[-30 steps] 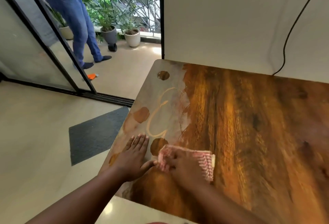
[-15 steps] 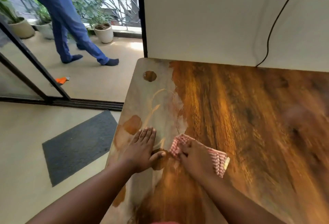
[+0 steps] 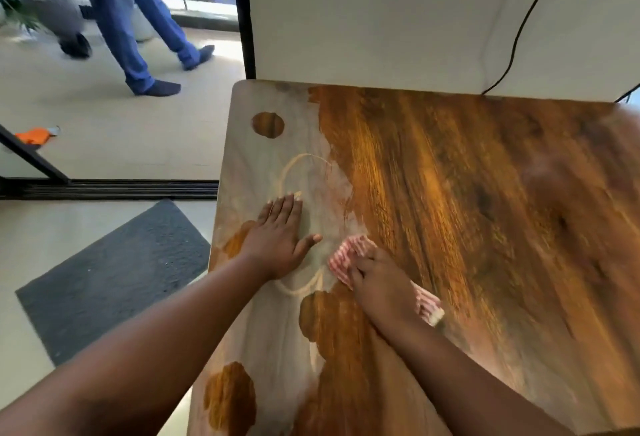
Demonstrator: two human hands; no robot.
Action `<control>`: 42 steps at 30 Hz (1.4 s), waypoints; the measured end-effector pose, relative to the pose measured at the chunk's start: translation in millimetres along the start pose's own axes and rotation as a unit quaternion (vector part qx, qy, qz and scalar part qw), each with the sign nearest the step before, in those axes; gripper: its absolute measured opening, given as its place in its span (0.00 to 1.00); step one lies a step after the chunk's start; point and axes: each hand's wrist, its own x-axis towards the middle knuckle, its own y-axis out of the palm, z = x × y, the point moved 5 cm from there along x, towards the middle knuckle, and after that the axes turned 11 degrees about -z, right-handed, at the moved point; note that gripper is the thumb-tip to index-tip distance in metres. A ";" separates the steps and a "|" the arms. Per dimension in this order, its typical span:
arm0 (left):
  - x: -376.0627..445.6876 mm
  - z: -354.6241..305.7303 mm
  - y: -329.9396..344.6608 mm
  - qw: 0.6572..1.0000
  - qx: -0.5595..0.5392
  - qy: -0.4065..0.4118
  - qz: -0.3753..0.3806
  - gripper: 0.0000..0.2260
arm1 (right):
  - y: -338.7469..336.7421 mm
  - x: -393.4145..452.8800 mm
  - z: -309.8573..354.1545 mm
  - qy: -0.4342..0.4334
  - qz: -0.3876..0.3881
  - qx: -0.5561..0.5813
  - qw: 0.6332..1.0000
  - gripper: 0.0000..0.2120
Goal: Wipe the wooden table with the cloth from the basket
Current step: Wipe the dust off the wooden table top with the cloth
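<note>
The wooden table (image 3: 485, 210) has a pale dusty film along its left strip, broken by round clean patches and a looping trace. My left hand (image 3: 280, 238) lies flat on that film, fingers straight and together, thumb spread. Just to its right, my right hand (image 3: 381, 286) grips a folded red-and-white striped cloth (image 3: 346, 255) and presses it to the table at the film's edge. The cloth's other end sticks out behind the hand. No basket is in view.
A white wall (image 3: 381, 13) with a black cable (image 3: 519, 27) backs the table. Left of the table lie a dark floor mat (image 3: 114, 276) and a sliding-door track. Beyond it a person in blue trousers (image 3: 131, 20) walks past a plant pot (image 3: 52, 6).
Both hands and the cloth slid away from me along the table; the cloth now sits beyond the round clean patch. The person outside stepped to the right.
</note>
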 end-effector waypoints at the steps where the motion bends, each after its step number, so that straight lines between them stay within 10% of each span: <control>1: 7.2 2.0 -2.0 1.000 0.003 0.001 -0.001 0.39 | 5.5 1.9 17.3 -0.021 -0.010 -0.001 1.000 0.15; 7: 45.1 8.9 -5.4 1.000 0.022 0.002 0.000 0.38 | 2.3 -68.1 24.7 -0.110 0.066 0.017 0.992 0.11; 15: 87.5 10.8 -3.8 0.998 0.060 -0.009 0.003 0.43 | 6.2 44.9 8.4 0.019 -0.017 -0.028 0.999 0.17; 21: 113.3 24.6 -4.6 0.998 0.040 -0.037 -0.030 0.41 | 16.8 -8.0 31.2 -0.165 0.070 0.027 0.983 0.14; 29: 116.6 31.0 -1.8 0.995 -0.003 -0.048 -0.090 0.41 | 20.9 129.6 -5.5 -0.004 -0.005 -0.006 1.000 0.18; 36: 116.2 30.6 -9.6 0.990 -0.045 -0.056 -0.119 0.37 | 29.9 78.4 5.2 -0.120 0.055 0.049 0.990 0.16; 42: 116.4 32.3 -4.5 0.990 -0.051 -0.059 -0.115 0.36 | 27.9 156.0 -33.0 -0.018 0.009 -0.002 1.000 0.17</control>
